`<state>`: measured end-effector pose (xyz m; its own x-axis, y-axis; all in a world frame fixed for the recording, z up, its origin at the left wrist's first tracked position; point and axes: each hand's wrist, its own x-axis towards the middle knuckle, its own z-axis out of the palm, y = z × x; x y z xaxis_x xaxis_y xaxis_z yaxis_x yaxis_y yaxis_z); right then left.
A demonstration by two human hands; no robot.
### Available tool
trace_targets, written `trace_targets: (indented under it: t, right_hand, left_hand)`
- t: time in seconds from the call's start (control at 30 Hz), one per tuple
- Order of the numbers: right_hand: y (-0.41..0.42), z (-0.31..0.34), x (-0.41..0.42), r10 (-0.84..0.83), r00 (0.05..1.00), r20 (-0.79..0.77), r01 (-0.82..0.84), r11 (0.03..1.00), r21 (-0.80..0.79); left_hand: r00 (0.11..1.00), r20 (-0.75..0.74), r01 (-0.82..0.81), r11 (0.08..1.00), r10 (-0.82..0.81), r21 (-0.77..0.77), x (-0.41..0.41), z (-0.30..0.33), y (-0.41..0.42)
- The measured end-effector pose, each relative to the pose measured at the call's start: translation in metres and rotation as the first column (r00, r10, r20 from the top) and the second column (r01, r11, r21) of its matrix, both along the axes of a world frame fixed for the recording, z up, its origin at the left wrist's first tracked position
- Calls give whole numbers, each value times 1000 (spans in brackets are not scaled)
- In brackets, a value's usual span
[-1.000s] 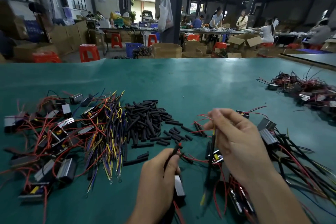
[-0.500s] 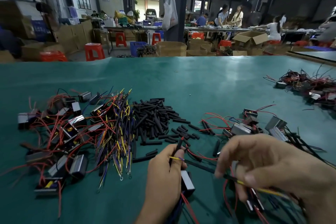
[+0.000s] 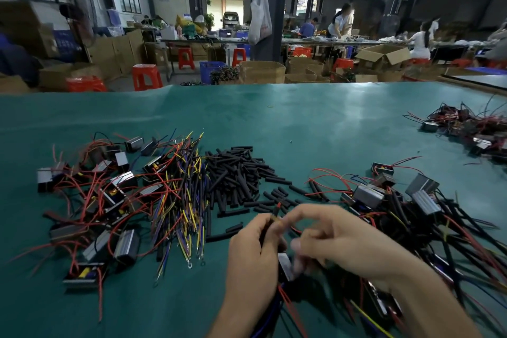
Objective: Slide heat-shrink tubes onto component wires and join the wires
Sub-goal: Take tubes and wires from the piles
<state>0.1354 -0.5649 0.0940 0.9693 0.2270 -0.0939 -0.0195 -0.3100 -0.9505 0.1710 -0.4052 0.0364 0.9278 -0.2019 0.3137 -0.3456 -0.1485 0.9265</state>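
Note:
My left hand [image 3: 253,252] grips a small silver component [image 3: 284,265] and pinches its wires upright; a black heat-shrink tube [image 3: 275,211] with a red wire tip sticks up above my fingers. My right hand [image 3: 340,241] meets it from the right, thumb and forefinger pinching at the same wire ends. What lies under the right palm is blurred. A heap of black heat-shrink tubes [image 3: 236,175] lies just beyond my hands. A bundle of yellow, blue and purple wires [image 3: 183,200] lies left of that heap.
Silver components with red wires [image 3: 90,200] are piled at the left on the green table [image 3: 274,118]. Components with long black leads [image 3: 428,211] spread at the right, and another pile [image 3: 472,129] lies far right. Cardboard boxes, red stools and seated persons are beyond the table.
My right hand has come left and up from the right-hand pile and now pinches at the wire ends held by my left hand. The left hand has barely shifted.

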Motion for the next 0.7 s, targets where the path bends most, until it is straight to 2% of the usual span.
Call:
trace_targets:
  t: [0.1,0.2,0.27,0.37,0.53,0.7]
  right_hand:
    - [-7,-3,5,-83,996,35,80,993,91]
    - [-1,-11,12,-278,959,47,268,951,150]
    - [5,-16,15,-377,918,124,357,920,160]
    - [9,-20,16,-428,887,170,389,894,223]
    - [9,-23,18,-480,866,142,434,862,263]
    - [11,-27,20,-534,830,164,493,838,235]
  left_hand:
    - [1000,-1,6,1000,-6,-17,2,-2,-1]
    - [1000,14,9,999,-9,-39,4,-5,-2]
    - [1000,15,12,999,-11,-37,5,-6,-1]
    - [1000,20,18,999,-17,-38,5,-7,0]
    - [1000,31,7,999,-6,-32,3,-6,0]
    - [1000,27,9,999,-8,-36,3,-5,-2]
